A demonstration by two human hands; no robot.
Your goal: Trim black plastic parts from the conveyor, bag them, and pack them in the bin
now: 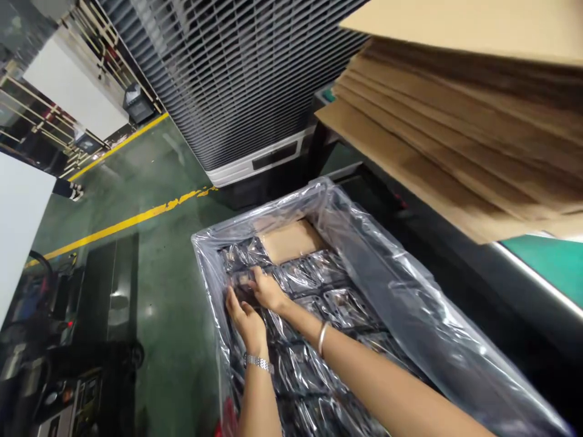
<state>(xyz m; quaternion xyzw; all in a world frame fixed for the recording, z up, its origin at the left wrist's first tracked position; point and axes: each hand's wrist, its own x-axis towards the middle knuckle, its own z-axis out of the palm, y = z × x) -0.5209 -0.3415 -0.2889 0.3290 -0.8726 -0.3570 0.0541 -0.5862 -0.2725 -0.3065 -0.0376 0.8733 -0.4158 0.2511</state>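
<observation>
Both hands reach into a bin (387,243) lined with clear plastic film. Between them is a dark part in clear wrap (243,281), low in the bin near its left wall. My left hand (248,321), with a metal watch band at the wrist, presses along its near left side. On the right side, my right hand (268,290) grips it with bent fingers; a bangle circles that wrist. Several more wrapped dark parts (300,276) lie in rows around the hands. What the parts are cannot be made out through the shiny wrap.
A brown cardboard sheet (291,240) lies flat at the bin's far end. Stacked cardboard sheets (437,133) overhang at upper right. A tall grey grille (246,73) stands behind the bin. Green floor (168,291) with a yellow line (127,223) runs along the left.
</observation>
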